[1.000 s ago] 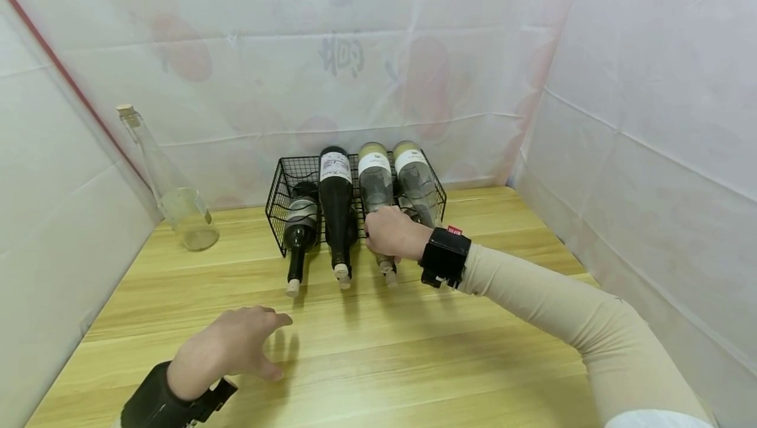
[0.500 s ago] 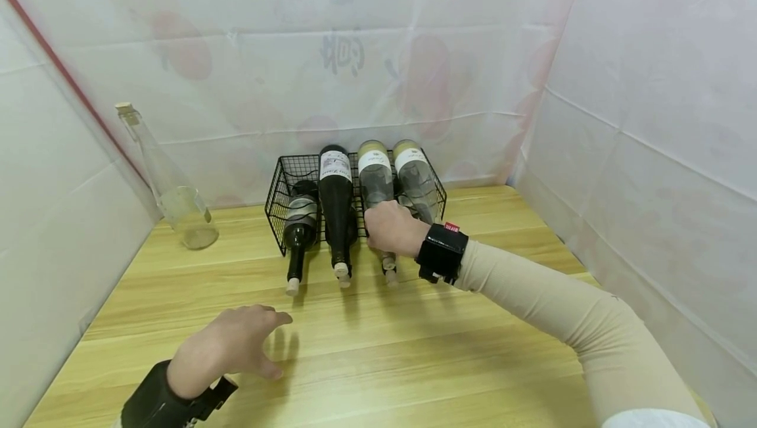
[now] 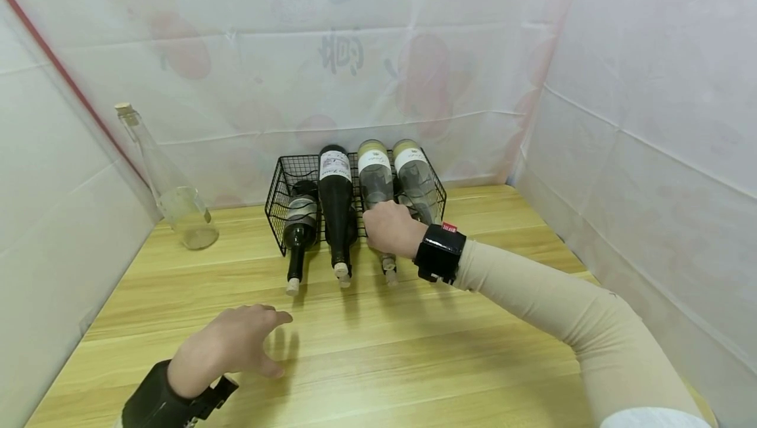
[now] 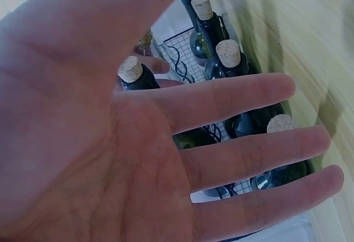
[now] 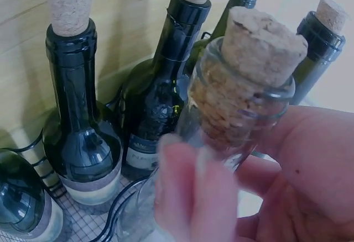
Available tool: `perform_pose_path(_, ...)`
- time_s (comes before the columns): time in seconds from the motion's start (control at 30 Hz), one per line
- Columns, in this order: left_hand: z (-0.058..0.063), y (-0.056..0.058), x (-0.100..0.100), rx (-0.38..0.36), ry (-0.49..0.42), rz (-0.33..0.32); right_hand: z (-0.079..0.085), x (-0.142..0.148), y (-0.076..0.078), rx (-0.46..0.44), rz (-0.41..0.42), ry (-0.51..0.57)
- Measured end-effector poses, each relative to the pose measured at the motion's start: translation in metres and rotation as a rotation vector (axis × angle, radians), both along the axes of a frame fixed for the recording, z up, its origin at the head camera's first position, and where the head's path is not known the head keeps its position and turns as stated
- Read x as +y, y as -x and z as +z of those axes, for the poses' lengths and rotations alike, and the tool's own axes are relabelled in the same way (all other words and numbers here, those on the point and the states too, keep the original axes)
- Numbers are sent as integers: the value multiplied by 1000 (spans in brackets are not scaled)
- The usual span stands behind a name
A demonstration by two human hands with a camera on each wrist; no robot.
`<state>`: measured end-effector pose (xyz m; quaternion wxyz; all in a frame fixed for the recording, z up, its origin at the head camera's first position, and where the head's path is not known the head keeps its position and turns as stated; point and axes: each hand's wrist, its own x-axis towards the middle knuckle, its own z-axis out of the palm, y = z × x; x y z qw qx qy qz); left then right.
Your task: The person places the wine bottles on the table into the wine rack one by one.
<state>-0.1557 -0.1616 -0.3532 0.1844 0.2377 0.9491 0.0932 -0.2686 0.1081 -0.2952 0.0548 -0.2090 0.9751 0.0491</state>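
My right hand (image 3: 393, 227) reaches to the rack and grips the neck of a clear glass bottle (image 3: 374, 175), which has a white label and yellow base. In the right wrist view its cork (image 5: 263, 46) fills the mouth, and my fingers (image 5: 182, 192) curl round the glass just below. Over the table's front left, my left hand (image 3: 233, 342) is empty, its fingers spread. A black wire rack (image 3: 273, 208) holds the bottles lying with corks toward me. Left of the gripped bottle lie a dark labelled bottle (image 3: 336, 208) and a smaller dark bottle (image 3: 299, 234).
Another clear bottle (image 3: 416, 175) lies at the rack's right end, partly behind my right hand. A tall corked clear bottle (image 3: 189, 217) stands upright at the back left of the wooden table (image 3: 378, 375). Pale sheeting (image 3: 473, 73) walls in the back and sides.
My right hand has shifted very slightly up and left at the bottle neck. My left hand and the bottles stay where they were.
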Motion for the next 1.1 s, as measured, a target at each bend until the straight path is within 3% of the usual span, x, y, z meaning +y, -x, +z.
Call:
perform_pose_path(0.3,7,10,-12,19,-9,11,-1,0,-8,89,-3,-36)
perform_pose_path(0.43,10,17,-26,96,-39,0,4,1,-12,109,-13,-64)
perform_pose_path(0.63,13,37,-57,213,-159,15,16,7,-24,118,20,-63)
perform_pose_path(0.83,15,57,-83,258,-275,156,26,16,-35,126,174,52)
perform_pose_path(1.1,12,84,-118,218,-296,336,41,23,-50,-24,382,143)
